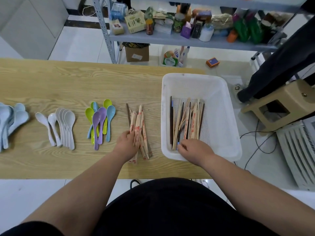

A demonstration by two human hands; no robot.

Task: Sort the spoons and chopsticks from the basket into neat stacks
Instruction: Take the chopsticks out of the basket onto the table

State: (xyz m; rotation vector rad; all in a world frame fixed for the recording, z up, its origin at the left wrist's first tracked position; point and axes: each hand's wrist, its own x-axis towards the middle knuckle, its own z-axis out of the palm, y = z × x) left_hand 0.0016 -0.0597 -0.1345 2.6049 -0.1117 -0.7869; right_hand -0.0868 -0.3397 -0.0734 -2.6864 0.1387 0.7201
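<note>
At nine o'clock the pale blue spoons are cut off at the edge of view. The left hand covers the near part of the wrapped chopsticks; whether it grips them is unclear. The right hand hides the near ends of the loose chopsticks, so which stick it pinches I cannot tell. At one o'clock the shelf goods are blurred.

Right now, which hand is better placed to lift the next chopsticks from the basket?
Right. The right hand is inside the basket, pinching the near ends of the loose chopsticks; the left hand grips the sorted pile on the table, outside the basket.
</note>
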